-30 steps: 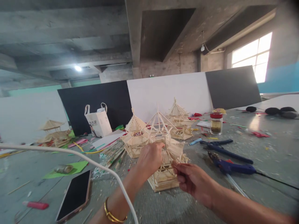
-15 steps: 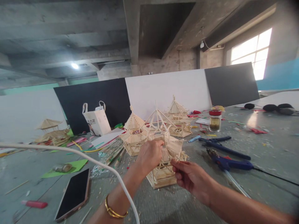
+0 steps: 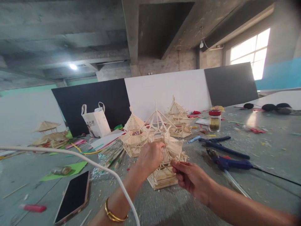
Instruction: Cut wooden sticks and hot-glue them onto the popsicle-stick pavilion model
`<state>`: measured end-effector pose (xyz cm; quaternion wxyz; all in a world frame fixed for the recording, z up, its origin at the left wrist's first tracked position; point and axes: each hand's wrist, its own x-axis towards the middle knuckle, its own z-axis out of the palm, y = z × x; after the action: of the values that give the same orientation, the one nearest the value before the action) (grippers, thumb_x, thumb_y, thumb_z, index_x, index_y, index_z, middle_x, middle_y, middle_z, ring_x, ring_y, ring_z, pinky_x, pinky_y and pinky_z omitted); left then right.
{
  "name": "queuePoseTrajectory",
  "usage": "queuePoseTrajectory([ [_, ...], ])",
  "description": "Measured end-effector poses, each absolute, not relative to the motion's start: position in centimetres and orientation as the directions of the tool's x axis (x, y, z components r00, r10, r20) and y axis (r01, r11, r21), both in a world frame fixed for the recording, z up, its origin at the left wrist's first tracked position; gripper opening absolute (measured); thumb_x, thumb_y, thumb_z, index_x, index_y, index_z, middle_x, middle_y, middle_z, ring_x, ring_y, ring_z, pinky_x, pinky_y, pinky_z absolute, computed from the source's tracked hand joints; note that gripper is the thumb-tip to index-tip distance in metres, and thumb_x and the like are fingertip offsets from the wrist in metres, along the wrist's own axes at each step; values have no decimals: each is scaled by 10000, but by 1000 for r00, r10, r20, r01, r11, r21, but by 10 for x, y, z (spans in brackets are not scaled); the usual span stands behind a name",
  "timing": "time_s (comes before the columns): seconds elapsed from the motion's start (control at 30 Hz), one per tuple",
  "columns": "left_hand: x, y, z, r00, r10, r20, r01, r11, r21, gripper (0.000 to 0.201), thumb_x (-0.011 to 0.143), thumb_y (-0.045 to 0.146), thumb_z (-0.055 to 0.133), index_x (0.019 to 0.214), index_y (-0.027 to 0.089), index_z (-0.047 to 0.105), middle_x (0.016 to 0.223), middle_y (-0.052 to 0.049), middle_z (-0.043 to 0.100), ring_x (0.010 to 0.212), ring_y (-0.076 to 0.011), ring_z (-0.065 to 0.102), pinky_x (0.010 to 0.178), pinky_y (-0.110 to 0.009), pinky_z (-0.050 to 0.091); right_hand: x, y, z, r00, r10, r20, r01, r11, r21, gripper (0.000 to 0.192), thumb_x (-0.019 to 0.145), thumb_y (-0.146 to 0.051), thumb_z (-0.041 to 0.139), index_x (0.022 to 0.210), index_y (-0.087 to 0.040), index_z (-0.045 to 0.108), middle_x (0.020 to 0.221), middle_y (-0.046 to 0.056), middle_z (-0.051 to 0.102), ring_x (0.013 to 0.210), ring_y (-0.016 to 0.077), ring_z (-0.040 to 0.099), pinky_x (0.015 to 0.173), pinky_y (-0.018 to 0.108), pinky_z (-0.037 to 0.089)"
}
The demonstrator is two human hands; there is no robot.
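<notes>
Head view. Item: stick-built pavilion model [image 3: 164, 163], two-tiered, with an open-framed peaked roof; stood on the grey table [image 3: 270, 147], nearest of the models to the person. Left hand [image 3: 150, 157]: fingers curled closed on the model's upper tier, gold bangle [image 3: 115, 215] at the wrist. Right hand [image 3: 191, 179]: thumb and forefinger pinched narrow at the eave on the model's right edge; whether a loose stick lay between them could not be told.

Adjacent: second pavilion model [image 3: 134, 136] just behind and to the left, third pavilion model [image 3: 177, 121] farther back. Bundle of sticks [image 3: 111, 155] lay left of the models. Blue glue gun [image 3: 229, 163] and dark pliers [image 3: 221, 146] lay to the right, apart from the hands. Red-lidded jar [image 3: 214, 120] stood beyond them. Phone [image 3: 72, 197] lay face up, lower left; white cable [image 3: 70, 155] crossed above it. White tote bag [image 3: 95, 121] stood against the black board [image 3: 91, 100].
</notes>
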<state>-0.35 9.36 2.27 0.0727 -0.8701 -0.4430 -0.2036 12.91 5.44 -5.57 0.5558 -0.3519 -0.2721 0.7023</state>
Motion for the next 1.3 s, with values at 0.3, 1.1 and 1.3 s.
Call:
queuePoseTrajectory([
  [0.3,-4,95,21,545,727,418,790,-612,35,284,818,195,388,953,227,635,930,-34,682,885,-177,608,765,-279,431,131,56,-59,-146,971,-190,-550,-240,-800,197,677,-266,673,617,-130,543,518,-57,497,354,5,359,333,124,310],
  [1.1,3,56,5,697,630,342,717,-608,-341,288,791,121,425,1053,146,541,1030,-76,611,730,-191,629,601,-316,530,128,62,-62,-148,978,-146,-503,-201,-840,249,643,-330,673,622,-152,501,462,-81,441,331,0,329,319,112,269],
  [1.3,7,59,-16,732,516,445,680,-504,-533,351,742,126,499,1088,90,553,1055,-124,610,602,-175,618,452,-284,524,128,71,-67,-199,969,-146,-464,-224,-857,225,693,-292,613,569,-158,481,367,-86,372,286,11,307,304,120,257],
])
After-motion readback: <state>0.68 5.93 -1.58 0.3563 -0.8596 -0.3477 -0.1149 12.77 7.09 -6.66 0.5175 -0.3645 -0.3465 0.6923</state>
